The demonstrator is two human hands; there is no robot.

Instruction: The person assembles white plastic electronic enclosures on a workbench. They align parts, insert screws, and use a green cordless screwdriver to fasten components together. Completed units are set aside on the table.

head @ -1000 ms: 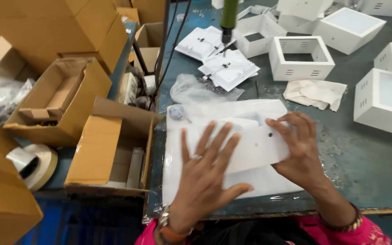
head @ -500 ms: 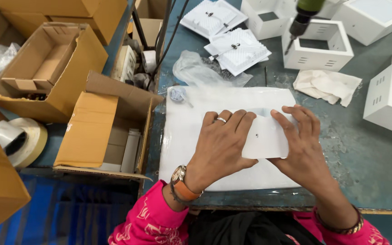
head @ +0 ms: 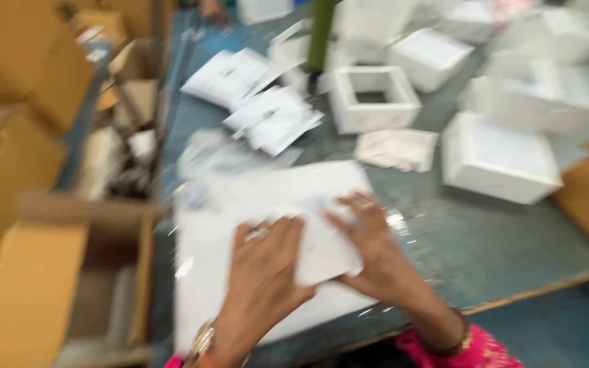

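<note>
Hands (head: 322, 266) flat on white panel (head: 325, 255) — edges motion-blurred, grip unclear

Both hands (head: 322, 262) press a small sheet (head: 325, 249) lying on a larger sheet (head: 240, 204), boxes (head: 495, 160) behind.

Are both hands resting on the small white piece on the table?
Yes: the left hand and the right hand both lie flat on the small white piece, pressing it onto the larger white sheet.
</note>
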